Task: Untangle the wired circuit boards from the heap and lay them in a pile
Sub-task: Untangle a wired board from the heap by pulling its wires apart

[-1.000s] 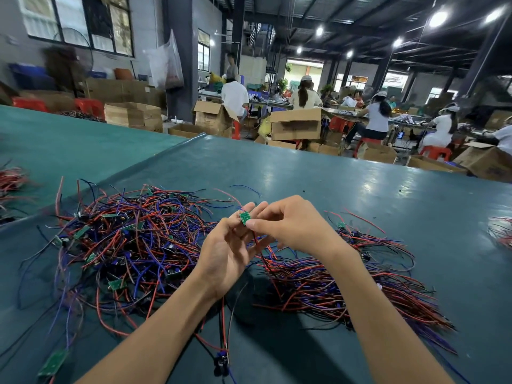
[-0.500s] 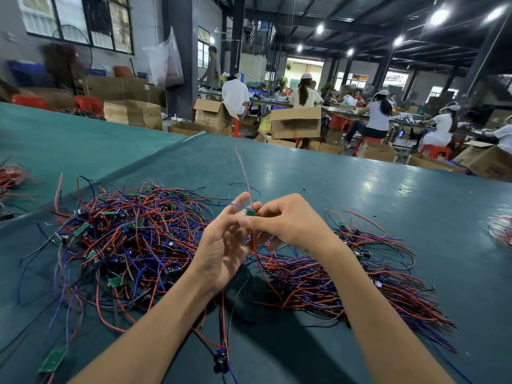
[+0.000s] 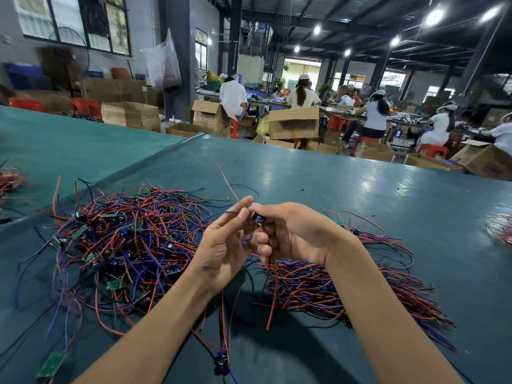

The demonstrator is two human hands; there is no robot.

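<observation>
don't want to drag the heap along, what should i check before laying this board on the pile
1. Grip of the right hand on the wired circuit board: ok, fingers curl round it.
2. Pinch of the left hand on its wire ends: ok.
3. Its wires clear of the tangled heap: cannot tell, the hands hide where they run.
4. Wires gathered together: not ok, one red wire dangles toward the table.
5. The sorted pile close by the right forearm: ok.
</observation>
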